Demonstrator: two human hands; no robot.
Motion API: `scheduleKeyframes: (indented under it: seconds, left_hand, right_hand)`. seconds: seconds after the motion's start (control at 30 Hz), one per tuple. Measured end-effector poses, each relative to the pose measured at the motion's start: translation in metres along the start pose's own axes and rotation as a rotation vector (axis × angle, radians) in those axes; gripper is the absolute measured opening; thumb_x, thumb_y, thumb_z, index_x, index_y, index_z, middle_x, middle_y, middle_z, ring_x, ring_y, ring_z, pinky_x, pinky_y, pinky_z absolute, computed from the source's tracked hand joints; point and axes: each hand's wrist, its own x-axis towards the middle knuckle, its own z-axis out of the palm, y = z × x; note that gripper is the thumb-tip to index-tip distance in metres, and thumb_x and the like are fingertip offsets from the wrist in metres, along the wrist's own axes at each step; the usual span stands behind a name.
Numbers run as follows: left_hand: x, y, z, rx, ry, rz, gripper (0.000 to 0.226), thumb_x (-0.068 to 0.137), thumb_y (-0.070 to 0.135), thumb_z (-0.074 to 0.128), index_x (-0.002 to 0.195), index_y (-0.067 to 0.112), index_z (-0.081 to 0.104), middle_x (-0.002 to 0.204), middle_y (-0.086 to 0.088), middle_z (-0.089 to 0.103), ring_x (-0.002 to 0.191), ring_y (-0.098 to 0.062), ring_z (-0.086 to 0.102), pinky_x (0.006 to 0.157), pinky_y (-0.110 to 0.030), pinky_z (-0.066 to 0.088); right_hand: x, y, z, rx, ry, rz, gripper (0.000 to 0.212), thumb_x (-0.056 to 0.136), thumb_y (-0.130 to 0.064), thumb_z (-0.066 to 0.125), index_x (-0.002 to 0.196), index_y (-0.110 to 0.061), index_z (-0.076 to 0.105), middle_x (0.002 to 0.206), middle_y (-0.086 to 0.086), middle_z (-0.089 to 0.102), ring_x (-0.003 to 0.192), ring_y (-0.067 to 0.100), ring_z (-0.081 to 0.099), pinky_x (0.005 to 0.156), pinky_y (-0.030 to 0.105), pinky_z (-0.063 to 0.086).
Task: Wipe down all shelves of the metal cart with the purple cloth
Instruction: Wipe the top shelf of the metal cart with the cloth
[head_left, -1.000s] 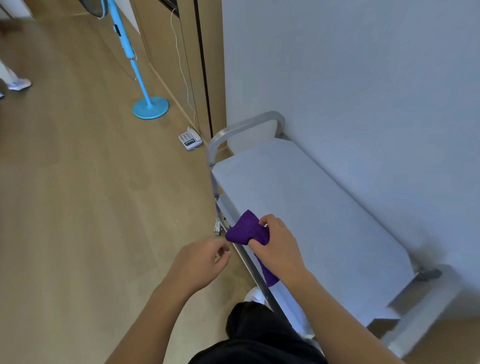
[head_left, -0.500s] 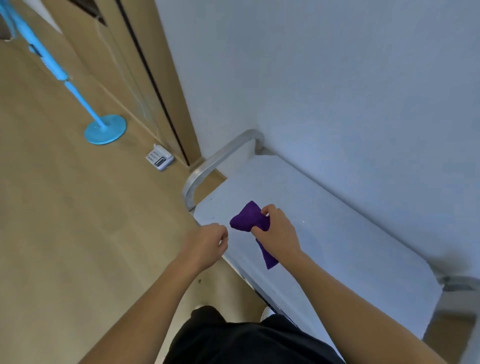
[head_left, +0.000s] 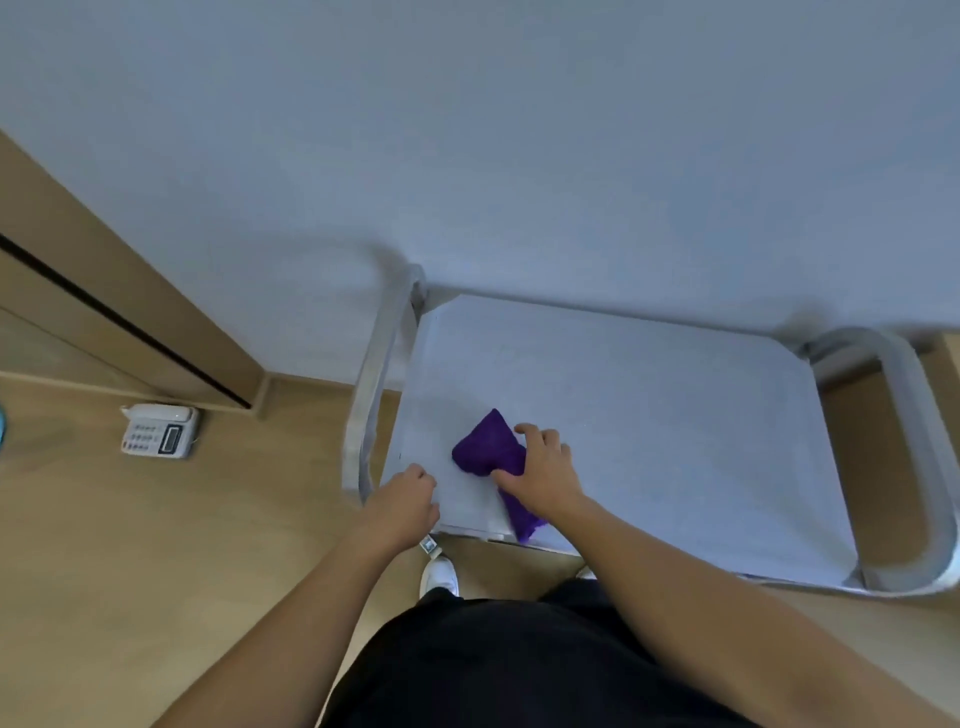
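The metal cart (head_left: 649, 415) stands against the wall, and I look straight down on its flat grey top shelf. A bunched purple cloth (head_left: 488, 447) lies on the shelf's near left part. My right hand (head_left: 545, 470) presses on the cloth, fingers spread over its right side, and a tail of cloth hangs out under the wrist at the front edge. Curled into a loose fist, my left hand (head_left: 408, 501) rests at the shelf's near left corner with nothing visible in it. Lower shelves are hidden beneath the top one.
Tubular handles rise at the cart's left end (head_left: 374, 384) and right end (head_left: 909, 467). A white desk phone (head_left: 160, 431) lies on the wooden floor by a wooden door frame (head_left: 130, 312). My white shoe (head_left: 440, 574) is just under the cart's front edge.
My view swung to face the cart squarely from above. The right hand lowered the cloth from the air onto the top shelf, and the left hand came to the shelf's near left corner.
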Motion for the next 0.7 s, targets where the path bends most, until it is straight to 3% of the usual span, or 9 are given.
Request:
scheduleKeyframes:
  seconds: [0.17,0.4,0.47,0.57,0.63,0.7]
  left_hand:
    - [-0.009,-0.016,0.014,0.079,-0.058,0.083,0.023,0.096,0.025,0.046,0.107,0.009,0.058,0.127,-0.002,0.043,0.101,-0.017,0.051,0.079,-0.032,0.048]
    - [-0.010,-0.030,0.019,0.071,-0.040,0.138,0.027,0.095,0.029,0.045,0.112,0.011,0.055,0.141,0.003,0.034,0.110,-0.017,0.047,0.082,-0.034,0.049]
    - [-0.011,-0.034,0.021,0.085,-0.073,0.146,0.034,0.096,0.030,0.043,0.123,0.011,0.051,0.152,0.002,0.024,0.121,-0.019,0.044,0.088,-0.037,0.049]
    - [-0.015,-0.039,0.027,0.071,-0.146,0.145,0.054,0.097,0.028,0.043,0.147,0.011,0.030,0.162,0.002,0.002,0.146,-0.019,0.017,0.109,-0.040,0.038]
    - [-0.017,-0.040,0.030,0.066,-0.144,0.153,0.062,0.097,0.026,0.043,0.152,0.010,0.019,0.163,0.001,-0.005,0.149,-0.017,0.005,0.114,-0.038,0.031]
    - [-0.020,-0.039,0.031,0.090,-0.142,0.173,0.066,0.097,0.026,0.043,0.153,0.009,0.012,0.162,-0.001,-0.009,0.150,-0.018,-0.001,0.116,-0.038,0.027]
  right_hand:
    - [-0.012,0.002,0.019,-0.177,0.002,0.000,0.062,0.088,-0.032,0.058,0.145,-0.035,0.032,0.149,0.002,0.026,0.128,0.031,0.033,0.097,0.041,0.047]
    - [-0.018,-0.008,0.047,-0.156,0.097,0.141,0.053,0.093,-0.033,0.052,0.143,-0.029,0.034,0.139,0.004,0.036,0.117,0.029,0.042,0.095,0.038,0.045]
    - [-0.021,-0.025,0.064,-0.219,0.189,0.172,0.047,0.095,-0.029,0.049,0.140,-0.025,0.037,0.138,0.007,0.037,0.115,0.030,0.042,0.095,0.039,0.042]
    - [-0.026,-0.046,0.088,-0.254,0.167,0.026,0.048,0.093,-0.018,0.053,0.138,-0.021,0.037,0.137,0.009,0.039,0.114,0.029,0.044,0.093,0.039,0.043]
    - [-0.021,-0.051,0.089,-0.262,0.108,-0.094,0.048,0.091,-0.017,0.057,0.135,-0.021,0.038,0.132,0.008,0.042,0.110,0.028,0.047,0.090,0.037,0.046]
    - [-0.011,-0.046,0.077,-0.206,0.085,-0.075,0.042,0.091,-0.017,0.055,0.131,-0.023,0.042,0.126,0.006,0.047,0.106,0.026,0.050,0.085,0.036,0.049]
